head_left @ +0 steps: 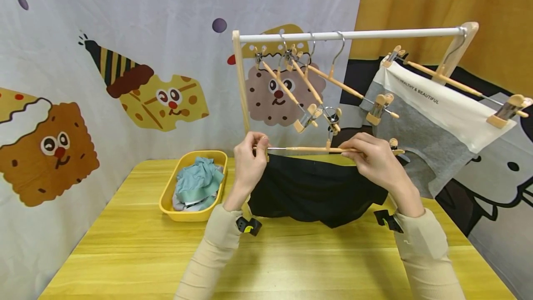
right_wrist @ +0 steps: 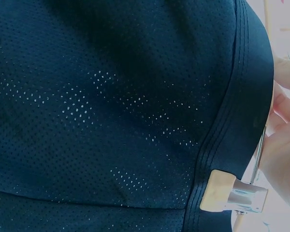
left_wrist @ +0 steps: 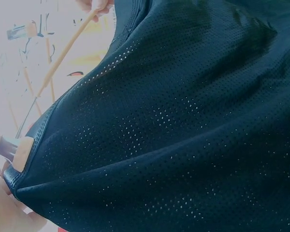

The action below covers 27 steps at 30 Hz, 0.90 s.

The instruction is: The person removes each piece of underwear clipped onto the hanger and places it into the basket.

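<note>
Black perforated underpants [head_left: 316, 189] hang by the waistband from a wooden clip hanger [head_left: 308, 149], held level above the table. My left hand [head_left: 251, 156] pinches the hanger's left end at its clip. In the left wrist view that clip [left_wrist: 23, 153] bites the waistband's corner, with fingers [left_wrist: 12, 208] just below it. My right hand [head_left: 372, 159] grips the hanger's bar between thumb and fingers, inward of the right end. There, in the right wrist view, another clip [right_wrist: 218, 191] clamps the waistband. The hanger's hook is mostly hidden behind other hangers.
Behind my hands stands a clothes rack [head_left: 354, 35] with several clip hangers on its white rail. A grey garment with a white waistband [head_left: 433, 98] hangs at its right. A yellow basket [head_left: 189, 216] holding crumpled teal and grey clothes [head_left: 199, 182] stands on the wooden table [head_left: 141, 253].
</note>
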Motion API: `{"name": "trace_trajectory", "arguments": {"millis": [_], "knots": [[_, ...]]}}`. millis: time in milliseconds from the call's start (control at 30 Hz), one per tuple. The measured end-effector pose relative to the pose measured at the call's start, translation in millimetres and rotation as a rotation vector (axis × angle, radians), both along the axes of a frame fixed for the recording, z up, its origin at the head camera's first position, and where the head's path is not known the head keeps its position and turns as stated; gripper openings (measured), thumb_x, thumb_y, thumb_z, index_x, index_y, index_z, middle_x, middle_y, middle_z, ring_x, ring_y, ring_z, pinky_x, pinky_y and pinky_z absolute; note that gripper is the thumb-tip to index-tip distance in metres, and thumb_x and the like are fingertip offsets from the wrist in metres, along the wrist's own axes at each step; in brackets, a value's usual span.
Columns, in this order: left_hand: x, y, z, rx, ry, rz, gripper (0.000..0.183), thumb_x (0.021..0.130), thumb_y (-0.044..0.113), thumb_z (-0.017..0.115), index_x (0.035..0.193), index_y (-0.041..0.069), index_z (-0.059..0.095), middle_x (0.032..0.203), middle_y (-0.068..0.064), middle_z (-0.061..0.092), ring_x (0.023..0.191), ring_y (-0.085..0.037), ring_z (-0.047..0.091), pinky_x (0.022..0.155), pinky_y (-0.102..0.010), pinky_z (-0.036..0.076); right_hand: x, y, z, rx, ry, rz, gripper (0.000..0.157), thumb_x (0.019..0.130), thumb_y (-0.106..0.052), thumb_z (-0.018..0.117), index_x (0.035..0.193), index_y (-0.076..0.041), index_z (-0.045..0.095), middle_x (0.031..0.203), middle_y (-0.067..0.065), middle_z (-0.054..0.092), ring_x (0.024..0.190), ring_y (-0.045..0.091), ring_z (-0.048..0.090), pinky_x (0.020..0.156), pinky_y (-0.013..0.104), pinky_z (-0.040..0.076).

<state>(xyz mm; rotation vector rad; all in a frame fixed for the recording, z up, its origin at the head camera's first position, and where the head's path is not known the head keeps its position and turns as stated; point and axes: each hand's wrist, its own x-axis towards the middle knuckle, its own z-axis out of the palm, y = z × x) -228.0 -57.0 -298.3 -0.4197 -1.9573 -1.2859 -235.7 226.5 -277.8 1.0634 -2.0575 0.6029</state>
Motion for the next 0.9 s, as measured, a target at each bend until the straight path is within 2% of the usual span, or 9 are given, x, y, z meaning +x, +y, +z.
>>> {"name": "trace_trajectory", "arguments": {"millis": [367, 600, 900], "knots": [[0.3, -0.7, -1.4, 0.004, -0.001, 0.008, 0.018, 0.095, 0.014, 0.056, 0.088, -0.001, 0.061, 0.074, -0.015, 0.068, 0.060, -0.024, 0.061, 0.056, -0.022, 0.047, -0.2, -0.3, -1.0, 0.000, -0.011, 0.005, 0.025, 0.069, 0.015, 0.074, 0.086, -0.002, 0.071, 0.078, 0.004, 0.066, 0.063, 0.004, 0.046, 0.053, 0.012, 0.035], [1.1, -0.4, -1.7, 0.011, -0.013, 0.005, 0.016, 0.095, 0.012, 0.056, 0.088, -0.001, 0.061, 0.075, -0.016, 0.068, 0.055, -0.023, 0.059, 0.051, -0.021, 0.045, -0.6, -0.7, -1.5, 0.008, -0.007, -0.003, 0.024, 0.069, 0.015, 0.074, 0.086, -0.002, 0.071, 0.078, 0.004, 0.066, 0.063, 0.005, 0.047, 0.053, 0.011, 0.036], [1.3, -0.9, -1.3, 0.013, -0.018, 0.004, 0.015, 0.095, 0.011, 0.056, 0.088, -0.001, 0.061, 0.074, -0.015, 0.067, 0.058, -0.023, 0.060, 0.052, -0.020, 0.045, 0.6, -0.7, -1.9, 0.006, -0.012, 0.002, 0.024, 0.069, 0.015, 0.074, 0.086, -0.002, 0.071, 0.078, 0.004, 0.066, 0.063, 0.005, 0.048, 0.053, 0.011, 0.037]]}}
